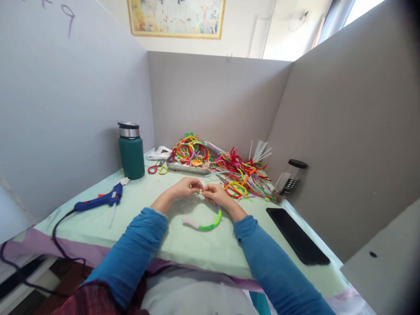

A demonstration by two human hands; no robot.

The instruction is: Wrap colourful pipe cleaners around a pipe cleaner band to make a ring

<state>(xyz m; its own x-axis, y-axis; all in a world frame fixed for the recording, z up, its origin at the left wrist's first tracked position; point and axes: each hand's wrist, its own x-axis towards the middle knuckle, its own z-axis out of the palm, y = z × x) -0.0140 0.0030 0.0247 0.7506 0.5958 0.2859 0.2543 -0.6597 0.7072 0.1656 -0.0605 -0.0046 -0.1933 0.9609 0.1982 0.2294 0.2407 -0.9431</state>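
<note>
My left hand (188, 187) and my right hand (216, 194) meet over the middle of the table, both closed in a pinch. A tiny pale bit (201, 192) shows between their fingertips, too small to name. From under my right hand curves a headband (210, 227) wrapped in fuzzy pipe cleaner, purple near the hand, then green, then pale pink at its free end. That end points left, low over the cloth. My right fingers hide the band's other end, and I cannot tell whether the pale bit belongs to it.
A blue glue gun (98, 201) with a cord lies left, near a green bottle (131, 157). Behind my hands are a metal tray (187, 168), scissors (163, 169) and a heap of pipe cleaners (241, 166). At right are a black phone (297, 236) and clear jar (288, 179). Grey partitions (213, 96) surround the table.
</note>
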